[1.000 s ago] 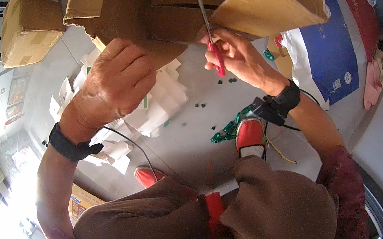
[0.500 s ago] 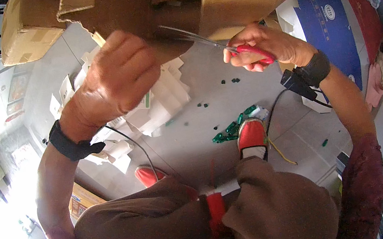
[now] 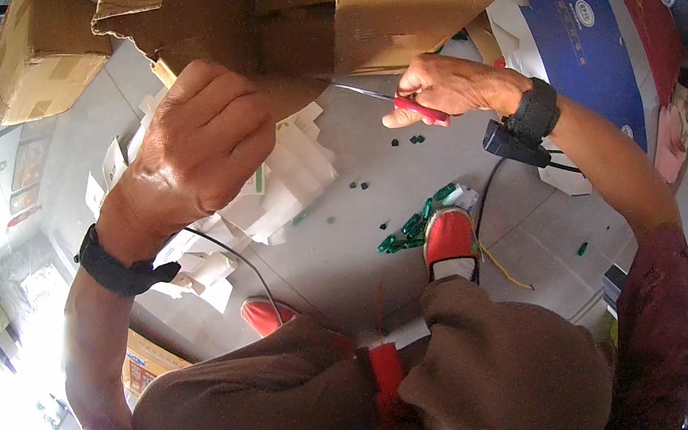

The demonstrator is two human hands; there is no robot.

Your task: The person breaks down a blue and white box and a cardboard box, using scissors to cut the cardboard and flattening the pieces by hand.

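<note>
My right hand (image 3: 458, 82) is closed round the red handles of a pair of scissors (image 3: 420, 108). Its metal blades point left, toward the lower edge of an opened cardboard box (image 3: 409, 2); whether they touch the cardboard cannot be made out. In front of the box's left side, my left hand (image 3: 201, 138) is closed with its back turned up. A narrow pale strip (image 3: 164, 72) sticks out past its knuckles, while whatever lies within the fingers is hidden.
White papers (image 3: 292, 169) lie heaped under my left hand. Small green pieces (image 3: 413, 226) lie by my red shoe (image 3: 449, 236). Another carton (image 3: 49, 55) stands at far left, a blue panel (image 3: 582, 42) at right. A black cable (image 3: 233, 255) hangs below my left wrist.
My right hand has moved slightly left with the scissors and turned, so its back now faces up more. The box appears shifted left in view. My left hand stays closed.
</note>
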